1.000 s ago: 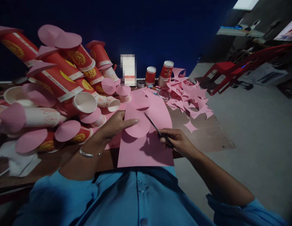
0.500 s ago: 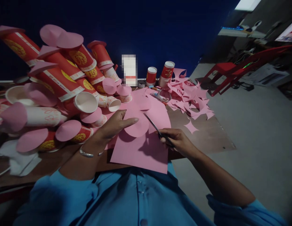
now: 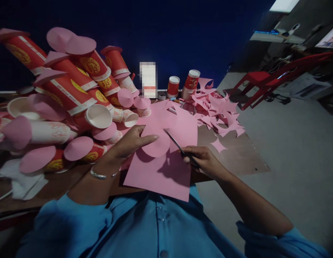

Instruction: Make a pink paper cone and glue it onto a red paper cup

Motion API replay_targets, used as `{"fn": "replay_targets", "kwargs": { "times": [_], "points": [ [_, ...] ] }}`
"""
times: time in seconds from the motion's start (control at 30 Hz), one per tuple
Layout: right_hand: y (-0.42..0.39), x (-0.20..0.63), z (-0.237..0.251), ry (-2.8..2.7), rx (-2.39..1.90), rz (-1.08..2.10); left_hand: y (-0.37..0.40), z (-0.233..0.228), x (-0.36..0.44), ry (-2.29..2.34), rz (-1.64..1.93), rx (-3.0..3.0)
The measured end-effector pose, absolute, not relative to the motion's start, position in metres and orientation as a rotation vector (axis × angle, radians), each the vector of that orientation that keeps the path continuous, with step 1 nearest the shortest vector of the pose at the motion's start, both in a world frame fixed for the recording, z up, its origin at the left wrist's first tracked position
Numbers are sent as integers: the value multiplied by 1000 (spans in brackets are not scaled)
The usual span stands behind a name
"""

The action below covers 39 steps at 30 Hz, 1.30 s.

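One pink sheet [image 3: 166, 172] over our lap, scissors [image 3: 179, 147] mid-cut. Our left hand [image 3: 129, 143] pinches its curled flap, our right hand [image 3: 202, 161] grips the handles. Cups [image 3: 75, 104] crowd left of the sheet; the unsupported paper sags, so the curve could tear.

A paper sheet [image 3: 166, 168] lies on the desk [image 3: 236, 154] before the person. Stacked cups [image 3: 67, 93] lie to its left, paper scraps [image 3: 220, 111] to its right, two upright cups [image 3: 182, 85] behind.
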State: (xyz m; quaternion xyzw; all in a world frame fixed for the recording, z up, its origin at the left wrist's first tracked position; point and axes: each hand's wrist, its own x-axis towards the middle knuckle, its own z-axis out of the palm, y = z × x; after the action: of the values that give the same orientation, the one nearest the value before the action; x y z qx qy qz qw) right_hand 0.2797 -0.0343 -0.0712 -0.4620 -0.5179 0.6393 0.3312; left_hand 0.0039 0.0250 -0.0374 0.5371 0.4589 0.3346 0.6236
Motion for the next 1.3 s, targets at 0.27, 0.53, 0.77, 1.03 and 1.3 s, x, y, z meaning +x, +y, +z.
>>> {"fn": "replay_targets", "kwargs": {
  "times": [0.27,0.53,0.77,1.03,1.3],
  "points": [
    [-37,278,-68,-1328,-1225,1656,27,-34,5,1054,764,1216],
    [-41,277,-68,-1299,-1227,1680,29,-37,6,1043,820,1229],
    [-38,268,-72,-1317,-1176,1634,31,-38,7,1051,796,1293],
    [-39,267,-69,-1309,-1159,1617,25,-34,6,1048,781,1206],
    [-41,268,-67,-1311,-1173,1611,29,-38,6,1018,816,1234]
  ]
}}
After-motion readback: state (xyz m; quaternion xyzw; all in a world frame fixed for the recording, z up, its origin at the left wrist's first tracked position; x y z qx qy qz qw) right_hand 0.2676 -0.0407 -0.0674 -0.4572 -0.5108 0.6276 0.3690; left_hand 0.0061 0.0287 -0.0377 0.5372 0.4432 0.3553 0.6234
